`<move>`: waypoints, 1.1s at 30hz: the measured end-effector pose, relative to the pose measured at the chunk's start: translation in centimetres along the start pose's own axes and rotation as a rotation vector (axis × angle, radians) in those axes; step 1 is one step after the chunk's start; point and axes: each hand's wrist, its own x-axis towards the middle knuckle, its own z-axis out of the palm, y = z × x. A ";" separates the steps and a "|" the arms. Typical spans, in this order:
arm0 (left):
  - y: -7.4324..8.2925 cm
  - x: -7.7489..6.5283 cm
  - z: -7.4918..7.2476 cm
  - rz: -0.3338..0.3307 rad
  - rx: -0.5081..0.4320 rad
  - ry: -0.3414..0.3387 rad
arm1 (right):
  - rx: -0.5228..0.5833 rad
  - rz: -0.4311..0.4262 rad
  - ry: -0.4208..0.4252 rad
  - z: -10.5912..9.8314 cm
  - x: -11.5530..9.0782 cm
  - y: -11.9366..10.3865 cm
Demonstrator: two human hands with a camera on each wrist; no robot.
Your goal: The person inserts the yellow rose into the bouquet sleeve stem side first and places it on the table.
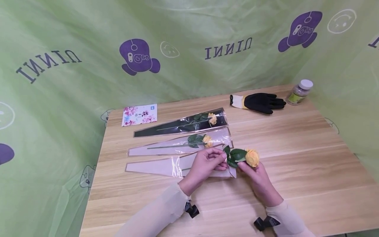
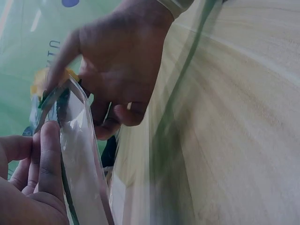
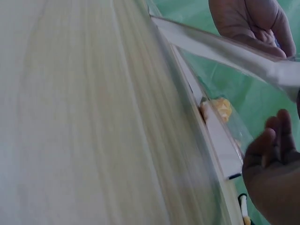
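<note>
A yellow artificial rose (image 1: 252, 158) with green leaves (image 1: 238, 154) sticks out of the mouth of the nearest white flower sleeve (image 1: 160, 167), its stem lying inside. My left hand (image 1: 208, 161) pinches the sleeve's mouth between thumb and fingertips, just below the leaves. At the flower head, my right hand (image 1: 259, 179) holds the rose, thumb against a leaf and the fingers partly hidden behind the bloom. In the left wrist view, the clear film (image 2: 77, 136) stands tilted between both hands. The right wrist view shows the lifted white sleeve (image 3: 211, 47) crossing toward my left hand.
Behind lie a white sleeve (image 1: 165, 144) and a black sleeve (image 1: 174, 127), each with a yellow rose inside. A floral card (image 1: 139, 115) sits at the back left. A black-palmed glove (image 1: 260, 101) and a white-capped jar (image 1: 299, 92) are at the back right.
</note>
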 end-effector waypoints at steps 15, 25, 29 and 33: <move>0.7 -0.3 -0.1 -0.015 0.010 -0.024 | 0.104 -0.005 -0.200 -1.3 0.3 -0.2; 1.1 -0.6 0.4 -0.026 0.003 -0.030 | -0.123 -0.088 -0.208 -1.3 0.7 -0.4; 1.2 -0.8 0.6 -0.025 0.001 -0.040 | -0.221 -0.109 -0.180 -1.2 1.0 -0.2; 1.2 -0.8 0.6 -0.019 0.014 -0.042 | -0.238 -0.087 -0.110 -1.1 1.0 0.0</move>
